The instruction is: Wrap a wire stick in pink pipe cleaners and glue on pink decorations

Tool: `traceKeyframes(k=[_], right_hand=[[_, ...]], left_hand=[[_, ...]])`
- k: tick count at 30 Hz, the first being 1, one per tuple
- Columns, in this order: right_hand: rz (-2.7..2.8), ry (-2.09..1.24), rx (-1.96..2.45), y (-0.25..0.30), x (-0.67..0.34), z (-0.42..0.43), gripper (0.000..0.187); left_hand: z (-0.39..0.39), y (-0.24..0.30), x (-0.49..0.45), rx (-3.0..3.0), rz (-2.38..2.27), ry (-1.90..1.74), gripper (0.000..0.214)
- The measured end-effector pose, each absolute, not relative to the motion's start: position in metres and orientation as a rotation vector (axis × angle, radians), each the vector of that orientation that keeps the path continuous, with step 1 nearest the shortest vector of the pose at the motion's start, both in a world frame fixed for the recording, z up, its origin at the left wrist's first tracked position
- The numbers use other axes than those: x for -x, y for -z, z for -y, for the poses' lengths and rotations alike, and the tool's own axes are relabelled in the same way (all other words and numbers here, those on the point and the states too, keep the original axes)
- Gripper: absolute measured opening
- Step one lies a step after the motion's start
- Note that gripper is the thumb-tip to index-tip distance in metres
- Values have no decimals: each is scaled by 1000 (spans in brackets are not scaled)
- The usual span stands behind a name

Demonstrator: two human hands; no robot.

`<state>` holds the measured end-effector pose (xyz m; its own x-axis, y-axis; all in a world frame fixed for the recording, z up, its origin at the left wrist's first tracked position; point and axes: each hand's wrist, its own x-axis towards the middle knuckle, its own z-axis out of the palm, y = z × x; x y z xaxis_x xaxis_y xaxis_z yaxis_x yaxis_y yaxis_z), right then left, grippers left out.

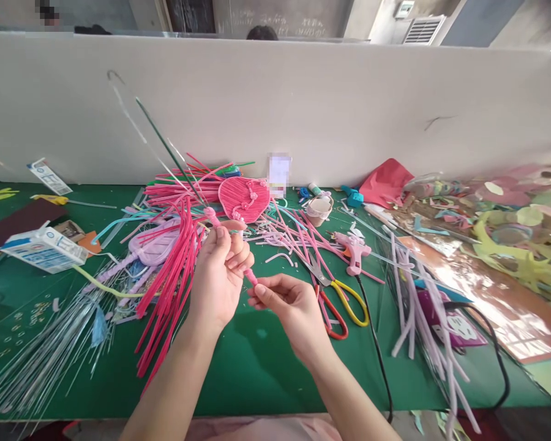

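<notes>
My left hand (227, 263) is closed on a pink pipe cleaner piece, whose knotted fuzzy end (210, 214) sticks out above the thumb. Long thin wires (165, 144), one dark green, reach up and left from about that end. Below the left fingers the pink pipe cleaner (250, 277) shows again, and my right hand (287, 300) pinches its lower end between thumb and fingers. Just beyond the hands stands a round pink pipe cleaner panel (243, 199) with small knots across it. Pink pipe cleaners (174, 294) hang in a bunch beside my left forearm.
Scissors with red and yellow handles (344, 306) and a pink glue gun (356, 254) with a black cord lie to the right. A paper cup (319, 208) stands behind. Lilac pipe cleaners (408, 306) lie farther right, a lilac woven piece (153, 245) left. A white partition (330, 110) closes off the back.
</notes>
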<state>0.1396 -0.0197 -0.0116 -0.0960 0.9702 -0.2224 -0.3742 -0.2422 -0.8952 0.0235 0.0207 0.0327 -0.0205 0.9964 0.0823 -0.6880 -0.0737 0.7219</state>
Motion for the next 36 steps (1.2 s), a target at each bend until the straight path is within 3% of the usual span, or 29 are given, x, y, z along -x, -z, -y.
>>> traceKeyframes(k=[9, 19, 30, 36], right_hand=[[690, -1951, 954, 12, -147, 17, 36], [846, -1651, 1026, 17, -129, 25, 38], [895, -1821, 995, 13, -139, 26, 41], [1158, -1588, 1116, 13, -141, 29, 35]], left_hand=[[-25, -34, -12, -673, -539, -1317, 33], [-21, -32, -24, -774, -708, -1477, 24], [-23, -33, -17, -694, -680, -1368, 26], [-21, -35, -17, -744, -691, -1393, 23]])
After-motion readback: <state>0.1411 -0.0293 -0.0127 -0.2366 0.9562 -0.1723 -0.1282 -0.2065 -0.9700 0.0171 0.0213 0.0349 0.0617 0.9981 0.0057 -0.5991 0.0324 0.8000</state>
